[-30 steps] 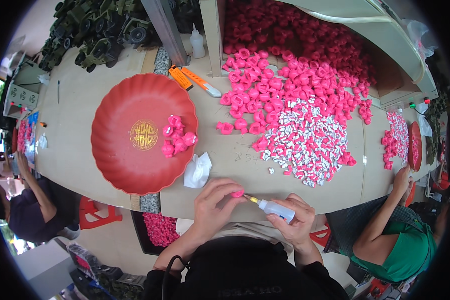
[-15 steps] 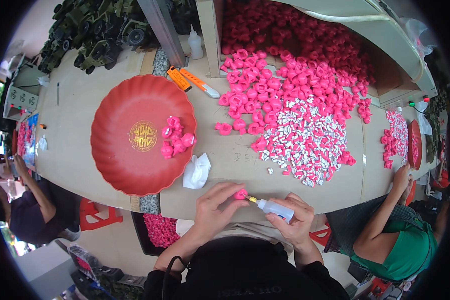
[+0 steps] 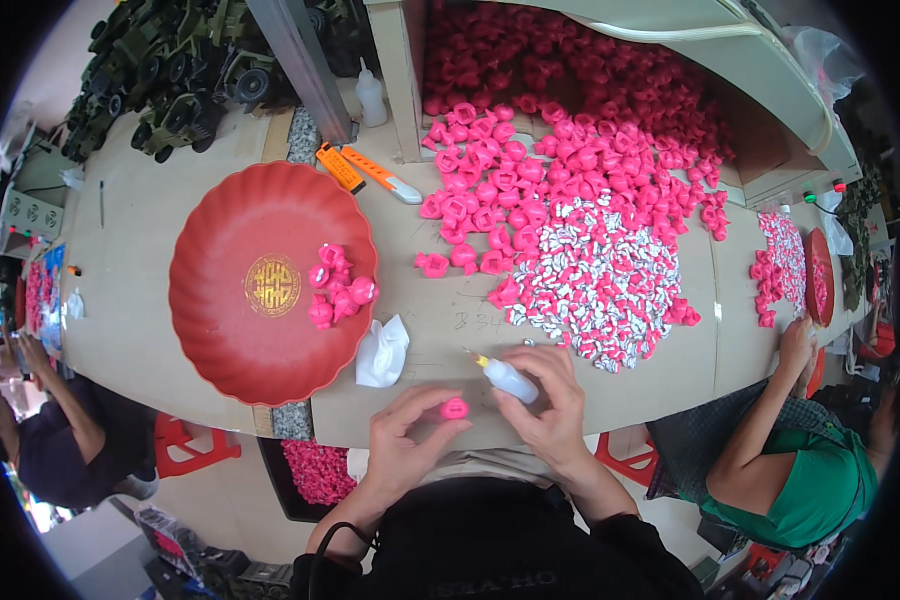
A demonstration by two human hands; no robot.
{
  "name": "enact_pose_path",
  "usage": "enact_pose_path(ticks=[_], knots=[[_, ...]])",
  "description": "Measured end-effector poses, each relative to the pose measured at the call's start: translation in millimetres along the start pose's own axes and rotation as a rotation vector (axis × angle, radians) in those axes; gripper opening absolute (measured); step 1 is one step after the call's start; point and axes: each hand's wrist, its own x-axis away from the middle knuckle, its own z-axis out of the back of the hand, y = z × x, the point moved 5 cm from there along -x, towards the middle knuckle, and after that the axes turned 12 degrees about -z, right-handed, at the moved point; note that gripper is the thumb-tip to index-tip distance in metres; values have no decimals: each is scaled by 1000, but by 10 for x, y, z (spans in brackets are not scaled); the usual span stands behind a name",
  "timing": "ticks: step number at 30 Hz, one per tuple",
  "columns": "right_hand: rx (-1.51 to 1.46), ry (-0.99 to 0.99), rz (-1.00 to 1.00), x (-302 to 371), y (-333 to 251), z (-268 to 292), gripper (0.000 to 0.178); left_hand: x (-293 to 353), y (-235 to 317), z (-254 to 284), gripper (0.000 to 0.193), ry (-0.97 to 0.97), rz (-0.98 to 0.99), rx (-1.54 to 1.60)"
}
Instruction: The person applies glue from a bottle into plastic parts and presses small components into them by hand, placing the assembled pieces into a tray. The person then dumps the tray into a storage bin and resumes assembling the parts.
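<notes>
Between the thumb and fingers of my left hand point(image 3: 406, 432) is a small hollow pink plastic piece point(image 3: 454, 408), held above the table's near edge. My right hand point(image 3: 552, 405) grips a squeeze bottle point(image 3: 511, 381) with a yellow collar and thin needle tip, which points up and left, apart from the pink piece. A small loose white part point(image 3: 528, 342) lies at my right fingertips; whether they touch it I cannot tell. Beyond that hand spreads a pile of small white-and-pink parts point(image 3: 605, 280), with a heap of larger pink pieces point(image 3: 580, 160) behind it.
To the left stands a scalloped red dish point(image 3: 210, 330) holding several pink pieces point(image 3: 338, 290). Beside it are a crumpled white tissue point(image 3: 382, 352) and an orange cutter point(image 3: 380, 175). Another bottle point(image 3: 371, 95) stands by a metal post point(image 3: 305, 70). People sit at both sides.
My right hand has drawn the bottle's tip out of the pink piece and moved forward toward the parts pile. My left hand has shifted slightly left and nearer to me, still holding the piece.
</notes>
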Motion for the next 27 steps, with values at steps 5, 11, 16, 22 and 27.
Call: enact_pose_path(ticks=[5, 11, 16, 22, 27], knots=[[-78, 24, -82, -21, 42, -146, 32, 29, -24, 12, 34, -8, -4, 41], [89, 39, 14, -40, -64, -106, 33, 33, -34, -17, 34, -15, -14, 63], [-5, 14, -65, -32, -22, -138, 32, 10, -17, -50, 34, -21, -15, 86], [159, 80, -114, 2, 14, 179, 26, 100, -104, -38, 33, 0, 96, 164], [337, 192, -77, -125, 37, 194, 19, 34, -81, -105, 31, -11, 37, 196]])
